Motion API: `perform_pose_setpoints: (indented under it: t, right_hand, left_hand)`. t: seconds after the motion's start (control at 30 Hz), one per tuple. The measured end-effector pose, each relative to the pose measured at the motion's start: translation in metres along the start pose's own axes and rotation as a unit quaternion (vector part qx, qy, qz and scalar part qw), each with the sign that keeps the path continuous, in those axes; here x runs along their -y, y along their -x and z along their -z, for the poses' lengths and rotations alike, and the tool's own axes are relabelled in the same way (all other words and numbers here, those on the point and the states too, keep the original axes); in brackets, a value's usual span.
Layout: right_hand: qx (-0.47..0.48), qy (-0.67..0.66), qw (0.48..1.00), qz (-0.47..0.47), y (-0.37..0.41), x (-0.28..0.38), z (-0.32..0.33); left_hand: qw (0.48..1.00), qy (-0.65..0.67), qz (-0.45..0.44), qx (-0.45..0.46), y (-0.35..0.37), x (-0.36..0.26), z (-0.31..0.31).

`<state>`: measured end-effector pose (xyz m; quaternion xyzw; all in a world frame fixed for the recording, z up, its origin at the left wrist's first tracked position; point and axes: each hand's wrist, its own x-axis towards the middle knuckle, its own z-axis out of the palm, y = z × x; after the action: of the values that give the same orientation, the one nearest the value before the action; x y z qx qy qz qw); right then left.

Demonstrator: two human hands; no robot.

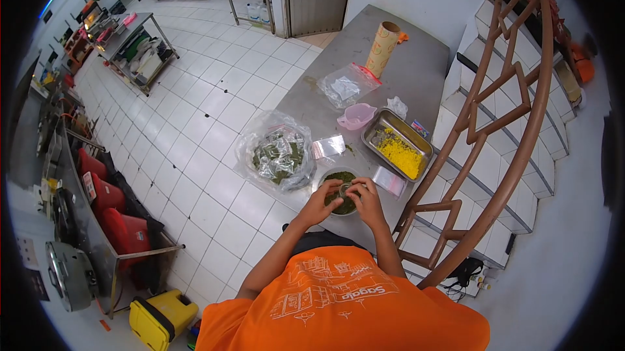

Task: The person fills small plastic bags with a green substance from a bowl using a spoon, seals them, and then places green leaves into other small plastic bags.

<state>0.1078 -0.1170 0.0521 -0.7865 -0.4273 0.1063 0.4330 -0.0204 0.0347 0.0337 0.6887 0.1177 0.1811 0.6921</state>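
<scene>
Over a round metal bowl (318,180) of chopped green herbs, my left hand (323,200) and my right hand (366,199) come close together. Their fingers are curled around a small clear plastic bag (344,189), its opening facing up; its contents are too small to make out. Left of the bowl sits a large clear bag of green herbs (280,156). A stack of small clear bags (329,147) lies just beyond the bowl, and another flat pack of bags (389,180) is to its right.
A metal tray (416,135) with yellow pieces stands at the right, beside a pink cup (357,117). Farther back are a zip bag (346,85) and an upright cardboard roll (383,50). A brown stair railing (478,211) runs along the right of the metal table (306,105).
</scene>
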Motion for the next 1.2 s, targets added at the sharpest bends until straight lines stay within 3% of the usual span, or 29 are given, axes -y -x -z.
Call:
perform_pose_setpoints:
  t: [0.1, 0.2, 0.3, 0.4, 0.53, 0.7, 1.2]
  right_hand:
    - [-0.038, -0.062, 0.997, -0.037, -0.001, 0.005, -0.007]
    - [-0.017, -0.097, 0.995, -0.025, -0.004, 0.004, -0.010]
    - [0.020, -0.089, 0.994, -0.056, -0.008, 0.011, 0.001]
    - [0.074, -0.098, 0.986, -0.116, -0.008, -0.003, 0.009]
    - [0.059, -0.080, 0.990, -0.102, -0.008, -0.006, 0.016]
    - [0.037, -0.075, 0.992, -0.091, -0.010, -0.005, 0.013]
    - [0.009, -0.248, 0.955, -0.160, 0.003, -0.025, -0.014]
  left_hand:
    - [0.995, -0.073, 0.042, 0.050, 0.001, -0.005, 0.002]
    - [0.963, -0.208, 0.133, 0.108, -0.007, 0.000, 0.008]
    - [0.989, -0.114, 0.065, 0.069, -0.008, 0.007, 0.010]
    - [0.992, -0.104, 0.040, 0.054, -0.011, 0.010, 0.012]
    - [0.986, -0.135, 0.051, 0.085, -0.014, 0.014, 0.016]
    - [0.982, -0.180, -0.003, 0.063, -0.021, 0.005, 0.013]
    - [0.999, -0.013, 0.048, -0.002, -0.012, 0.024, 0.008]
